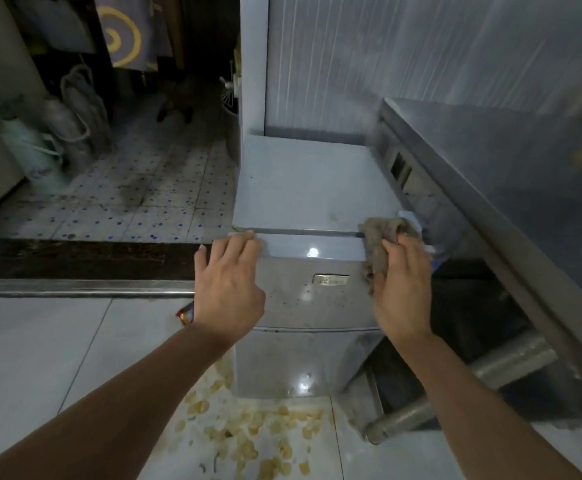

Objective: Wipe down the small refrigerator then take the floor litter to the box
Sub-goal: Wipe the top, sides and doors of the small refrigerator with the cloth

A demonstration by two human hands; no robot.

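Observation:
The small grey refrigerator [312,188] stands in front of me against the white wall. My left hand [229,285] rests with straight fingers on the top left edge of its upper door. My right hand [402,289] grips a crumpled brown cloth [383,237] against the top right corner of the door. Yellowish litter [248,427] lies scattered over the white floor tiles at the foot of the fridge. A small orange wrapper [185,315] lies on the floor just left of my left wrist.
A steel table [490,174] stands close on the right, its legs and crossbar [456,393] beside the fridge. A dark threshold with a metal rail [81,289] crosses the floor on the left. Beyond it are spotted tiles, bags [40,150] and a hanging patterned cloth [127,29].

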